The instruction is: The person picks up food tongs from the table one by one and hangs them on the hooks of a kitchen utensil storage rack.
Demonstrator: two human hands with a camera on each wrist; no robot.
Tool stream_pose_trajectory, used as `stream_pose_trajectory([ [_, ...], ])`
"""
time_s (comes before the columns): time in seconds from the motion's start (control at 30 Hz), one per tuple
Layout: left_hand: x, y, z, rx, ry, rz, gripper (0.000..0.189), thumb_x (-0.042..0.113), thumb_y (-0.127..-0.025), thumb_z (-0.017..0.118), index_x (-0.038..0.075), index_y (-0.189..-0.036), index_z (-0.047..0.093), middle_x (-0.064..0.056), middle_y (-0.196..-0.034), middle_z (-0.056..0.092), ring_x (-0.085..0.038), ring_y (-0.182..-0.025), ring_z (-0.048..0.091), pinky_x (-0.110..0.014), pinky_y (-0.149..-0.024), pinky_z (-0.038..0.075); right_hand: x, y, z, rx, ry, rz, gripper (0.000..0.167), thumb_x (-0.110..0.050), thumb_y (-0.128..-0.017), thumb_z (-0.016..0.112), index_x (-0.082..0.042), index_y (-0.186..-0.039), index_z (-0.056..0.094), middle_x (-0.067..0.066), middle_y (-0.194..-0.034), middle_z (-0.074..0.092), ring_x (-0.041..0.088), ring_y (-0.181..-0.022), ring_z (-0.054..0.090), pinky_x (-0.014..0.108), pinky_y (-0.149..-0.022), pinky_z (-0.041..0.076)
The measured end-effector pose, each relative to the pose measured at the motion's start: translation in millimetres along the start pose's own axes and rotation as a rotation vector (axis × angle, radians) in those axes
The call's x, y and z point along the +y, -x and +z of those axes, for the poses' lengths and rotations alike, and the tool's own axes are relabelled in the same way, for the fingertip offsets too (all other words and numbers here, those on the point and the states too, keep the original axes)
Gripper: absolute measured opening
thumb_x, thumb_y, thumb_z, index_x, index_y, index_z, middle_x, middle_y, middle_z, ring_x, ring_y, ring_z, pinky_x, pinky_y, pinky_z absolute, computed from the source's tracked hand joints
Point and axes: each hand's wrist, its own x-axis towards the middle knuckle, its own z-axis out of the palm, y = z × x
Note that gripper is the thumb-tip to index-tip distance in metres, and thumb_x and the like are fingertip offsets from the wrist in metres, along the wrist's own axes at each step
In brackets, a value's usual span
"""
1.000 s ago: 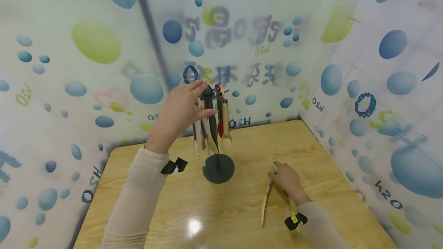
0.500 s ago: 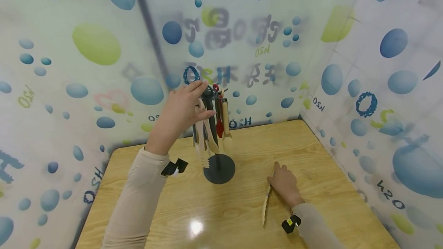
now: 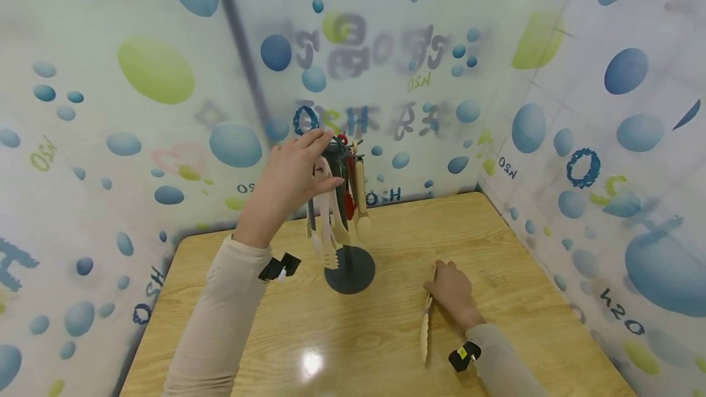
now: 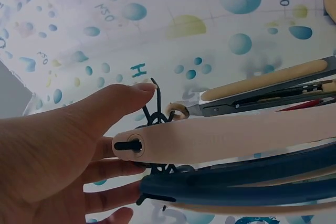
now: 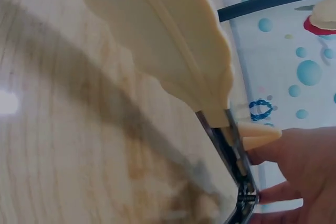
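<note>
My left hand [image 3: 289,173] is at the top of a dark utensil rack [image 3: 350,271], thumb apart from the fingers. In the left wrist view, the thumb reaches a hook tip and the fingers pass behind the hanging handles. A pink handle [image 4: 226,135] with a slotted end hole hangs closest, beside dark blue handles [image 4: 236,184]. To the right, my right hand [image 3: 451,290] grips tongs [image 3: 425,336] by their metal arms, over the table. Their cream scalloped heads [image 5: 178,40] lie against each other in the right wrist view.
A wooden-handled utensil [image 3: 361,189] and a red one [image 3: 350,207] also hang on the rack. The wooden table [image 3: 386,323] ends at a patterned wall [image 3: 441,78] behind and beside it.
The tongs' spread arms have come together in my right hand, and their heads have swung slightly right. The hanging utensils have turned rightward around the rack, while my left hand stays nearly in place.
</note>
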Motion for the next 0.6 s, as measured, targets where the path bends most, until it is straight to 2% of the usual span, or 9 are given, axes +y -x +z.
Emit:
stream_pose_trajectory([
  [0.17,-0.2,0.4,0.4,0.006,0.017,0.002,0.087,0.051,-0.087,0.071,0.016,-0.157,0.031,-0.009,-0.159,0.037,-0.044,-0.139,0.041,-0.065,-0.111,0.035,-7.9,-4.3,-16.1,0.048,-0.108,-0.052,0.065,-0.027,-0.083,0.068,0.000,-0.140,0.053,0.026,-0.115,0.062,0.016,-0.057,0.047,0.030,-0.048,0.037],
  [0.23,-0.6,0.5,0.4,0.006,0.015,0.001,0.088,0.051,-0.087,0.071,0.016,-0.157,0.031,-0.010,-0.159,0.037,-0.044,-0.139,0.041,-0.065,-0.111,0.035,-13.7,-7.8,-25.4,0.083,-0.148,-0.103,0.065,-0.025,-0.085,0.067,-0.003,-0.143,0.051,0.023,-0.111,0.062,0.014,-0.055,0.042,0.027,-0.047,0.031],
  [0.33,-0.8,0.1,0.9,0.008,-0.003,0.002,0.088,0.053,-0.087,0.071,0.016,-0.157,0.031,-0.010,-0.159,0.037,-0.044,-0.138,0.042,-0.064,-0.110,0.037,-22.0,-14.7,-40.2,0.147,-0.202,-0.203,0.063,-0.022,-0.087,0.065,-0.007,-0.146,0.049,0.018,-0.103,0.061,0.014,-0.057,0.038,0.026,-0.048,0.028],
  [0.4,-0.5,-0.5,1.5,0.006,-0.007,0.001,0.089,0.053,-0.087,0.071,0.016,-0.157,0.031,-0.010,-0.159,0.036,-0.043,-0.138,0.042,-0.064,-0.109,0.038,-28.4,-18.9,-50.9,0.190,-0.234,-0.263,0.063,-0.021,-0.088,0.066,-0.008,-0.147,0.048,0.015,-0.102,0.060,0.016,-0.064,0.041,0.027,-0.053,0.032],
  [0.6,0.1,-0.6,3.5,0.009,-0.008,-0.002,0.090,0.054,-0.086,0.071,0.017,-0.157,0.031,-0.010,-0.159,0.036,-0.043,-0.137,0.043,-0.065,-0.107,0.039,-56.0,-28.1,-85.9,0.311,-0.358,-0.414,0.062,-0.017,-0.091,0.068,-0.016,-0.149,0.046,0.017,-0.121,0.061,0.027,-0.094,0.061,0.042,-0.076,0.054],
])
